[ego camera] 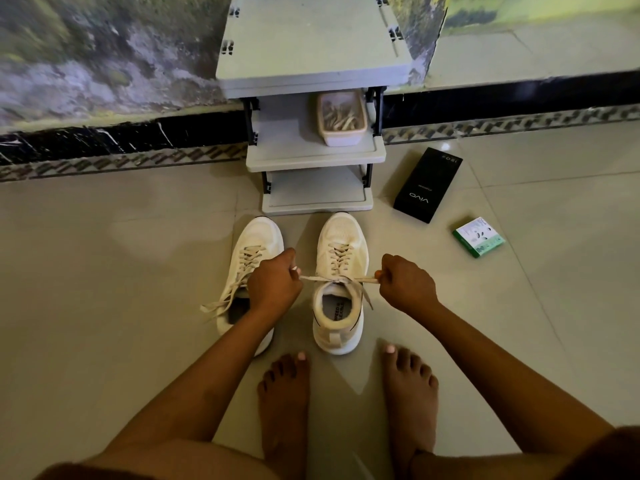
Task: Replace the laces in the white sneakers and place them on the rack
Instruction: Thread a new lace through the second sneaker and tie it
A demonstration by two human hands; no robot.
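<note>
Pinching flat woven lace point(320, 278) taut

black box point(426, 186) on floor: read "vivo", small digits unclear | right sneaker point(341, 282) insole: read "SPEED & FLEXIBLE", partly hidden | green box point(478, 236): print illegible

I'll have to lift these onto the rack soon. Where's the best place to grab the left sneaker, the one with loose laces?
Probably by the heel collar of the left sneaker, coming from above and behind. It stands upright with its heel toward the person and its opening facing up, so fingers can hook inside the rim. Its untied laces trail off the outer side; gather them first.
</note>
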